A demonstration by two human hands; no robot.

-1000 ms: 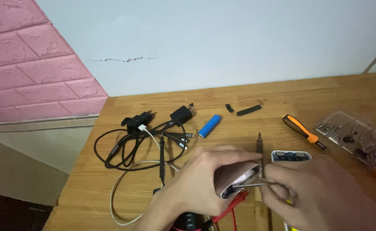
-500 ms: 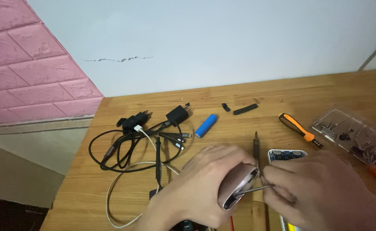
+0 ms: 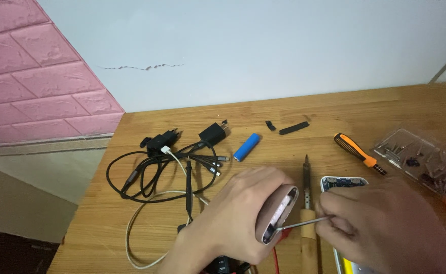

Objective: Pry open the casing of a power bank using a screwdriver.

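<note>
A tangle of black cables (image 3: 157, 170) lay at far left. The left hand (image 3: 233, 218) gripped an open pink casing (image 3: 276, 213) near centre; the right hand (image 3: 385, 228) pinched metal tweezers (image 3: 304, 221) — tips inside the casing — beside a soldering iron (image 3: 307, 203).

Head camera looking down at a wooden table

It is sitting close above the left hand (image 3: 238, 218) and right hand (image 3: 385, 228) at the bottom edge, facing forward across the table (image 3: 334, 109) toward the white wall (image 3: 263, 45).
</note>
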